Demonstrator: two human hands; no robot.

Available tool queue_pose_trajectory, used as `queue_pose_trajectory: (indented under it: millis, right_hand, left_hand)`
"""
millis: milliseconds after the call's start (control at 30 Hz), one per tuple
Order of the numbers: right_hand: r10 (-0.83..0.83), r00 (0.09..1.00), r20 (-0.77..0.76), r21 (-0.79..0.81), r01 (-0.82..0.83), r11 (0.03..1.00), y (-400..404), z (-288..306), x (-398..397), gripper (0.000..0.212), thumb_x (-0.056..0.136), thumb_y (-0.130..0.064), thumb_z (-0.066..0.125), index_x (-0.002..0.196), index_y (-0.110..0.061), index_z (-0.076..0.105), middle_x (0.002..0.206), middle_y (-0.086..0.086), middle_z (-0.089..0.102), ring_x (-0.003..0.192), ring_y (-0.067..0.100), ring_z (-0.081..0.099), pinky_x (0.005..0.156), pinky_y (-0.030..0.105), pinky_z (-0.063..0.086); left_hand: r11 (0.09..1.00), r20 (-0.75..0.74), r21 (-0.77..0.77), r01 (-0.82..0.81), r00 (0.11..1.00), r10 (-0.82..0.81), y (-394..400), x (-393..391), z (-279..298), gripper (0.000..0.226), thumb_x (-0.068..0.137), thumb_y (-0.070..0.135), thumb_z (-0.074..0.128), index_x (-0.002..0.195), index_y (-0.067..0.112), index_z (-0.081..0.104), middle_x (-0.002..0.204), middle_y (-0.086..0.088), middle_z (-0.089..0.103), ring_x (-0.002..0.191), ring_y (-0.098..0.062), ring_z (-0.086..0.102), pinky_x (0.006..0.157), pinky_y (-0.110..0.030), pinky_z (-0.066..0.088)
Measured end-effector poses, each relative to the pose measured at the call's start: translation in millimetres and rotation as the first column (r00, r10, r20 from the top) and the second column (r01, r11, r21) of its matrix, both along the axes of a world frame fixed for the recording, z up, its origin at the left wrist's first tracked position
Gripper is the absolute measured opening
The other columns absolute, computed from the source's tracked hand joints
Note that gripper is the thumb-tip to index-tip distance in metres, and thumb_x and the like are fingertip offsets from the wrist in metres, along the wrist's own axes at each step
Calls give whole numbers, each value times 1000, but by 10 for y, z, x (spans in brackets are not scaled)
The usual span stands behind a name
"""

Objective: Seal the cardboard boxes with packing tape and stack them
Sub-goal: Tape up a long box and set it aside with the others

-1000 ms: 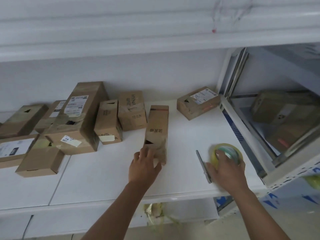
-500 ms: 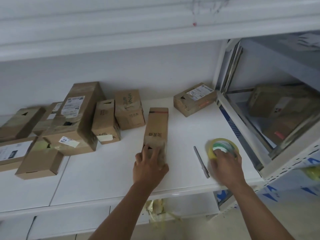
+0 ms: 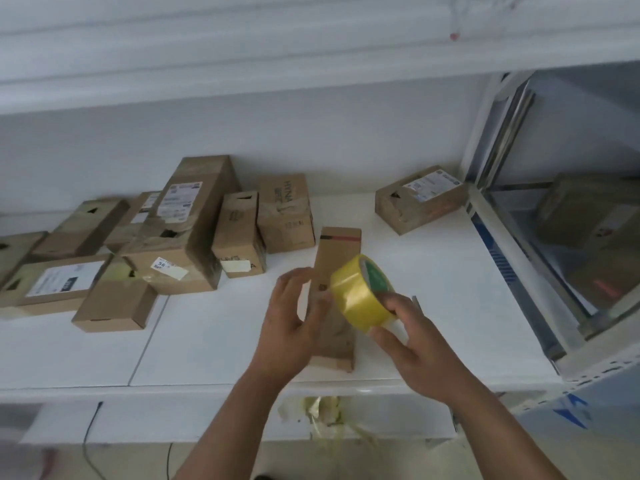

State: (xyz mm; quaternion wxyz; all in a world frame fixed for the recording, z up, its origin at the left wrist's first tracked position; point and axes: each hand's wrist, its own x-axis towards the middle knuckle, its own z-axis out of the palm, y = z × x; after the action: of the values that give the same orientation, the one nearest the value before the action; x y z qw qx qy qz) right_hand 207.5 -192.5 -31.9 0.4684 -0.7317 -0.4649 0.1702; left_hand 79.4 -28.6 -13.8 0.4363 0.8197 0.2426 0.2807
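A long narrow cardboard box (image 3: pixel 337 261) lies on the white shelf (image 3: pixel 221 341), its near end close to the front edge. Above that near end my right hand (image 3: pixel 412 337) holds a yellow roll of packing tape (image 3: pixel 360 292), lifted off the shelf and tilted. My left hand (image 3: pixel 289 323) hovers beside the box's left side with fingers spread, its fingertips close to the roll. Whether it touches the box or the tape is unclear.
Several taped cardboard boxes (image 3: pixel 180 230) crowd the shelf's left and back. One labelled box (image 3: pixel 419 199) sits at the back right. A thin dark tool (image 3: pixel 415 301) peeks out behind my right hand. A glass-fronted cabinet (image 3: pixel 568 237) stands at right. Tape scraps (image 3: pixel 322 414) hang below the shelf.
My right hand has picked the tape roll up off the shelf and carried it left over the narrow box. My left hand has let go of the box's near end and opened.
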Motion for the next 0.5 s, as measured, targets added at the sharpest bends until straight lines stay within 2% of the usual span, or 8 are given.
queue_pose_trajectory:
  millis: [67, 100, 167, 233, 333, 433, 500]
  right_hand:
    - [48, 998, -47, -1, -48, 999, 23, 43, -64, 31, 94, -41, 51, 123, -32, 49, 123, -12, 56, 114, -1, 51, 89, 9, 38]
    - [68, 995, -75, 7, -68, 998, 35, 61, -90, 28, 94, -42, 52, 120, -32, 51, 118, -12, 59, 111, 2, 55, 87, 11, 41]
    - [104, 989, -106, 26, -102, 994, 53, 99, -130, 25, 92, -48, 52, 112, -33, 53, 106, -13, 62, 102, 9, 59, 82, 19, 45]
    - [129, 985, -112, 28, -127, 992, 60, 131, -148, 24, 91, -49, 52, 108, -33, 53, 101, -12, 63, 97, 12, 60, 80, 23, 47]
    - [158, 979, -125, -11, -161, 987, 67, 154, -135, 22, 92, -45, 54, 109, -29, 55, 101, -11, 64, 95, 12, 61, 81, 29, 49]
    - [165, 977, -136, -41, -172, 984, 80, 168, -117, 23, 92, -45, 56, 109, -28, 55, 102, -10, 65, 96, 12, 62, 83, 35, 49]
    - [154, 979, -135, -48, -162, 986, 96, 183, -104, 30, 90, -52, 56, 106, -27, 56, 101, -8, 66, 98, 16, 62, 84, 39, 49]
  left_hand:
    - [981, 100, -161, 104, 991, -89, 17, -53, 262, 42, 84, 56, 55, 122, 37, 59, 122, 24, 61, 120, 4, 54, 97, -12, 42]
    - [972, 110, -177, 153, 985, -134, 25, -78, 333, 43, 84, 54, 58, 123, 35, 60, 121, 25, 63, 119, 2, 56, 97, -13, 44]
    - [972, 101, -114, 207, 975, -196, 34, -121, 396, 43, 85, 47, 68, 123, 28, 64, 120, 19, 66, 118, -5, 60, 97, -17, 47]
    - [980, 99, -55, 191, 978, -185, 67, -143, 378, 33, 89, 35, 74, 118, 21, 68, 116, 14, 68, 114, -9, 63, 93, -19, 51]
    - [984, 115, -108, 143, 985, -131, 139, -169, 361, 10, 92, 14, 67, 101, 11, 73, 104, 9, 72, 99, -7, 68, 81, -14, 52]
    - [995, 48, -25, 96, 994, -94, 178, -181, 361, 13, 97, 8, 61, 98, 11, 73, 97, 12, 72, 93, -3, 67, 77, -9, 47]
    - [996, 26, 48, 68, 997, -70, 177, -167, 353, 15, 99, 9, 57, 100, 10, 71, 98, 13, 71, 93, -2, 65, 75, -8, 46]
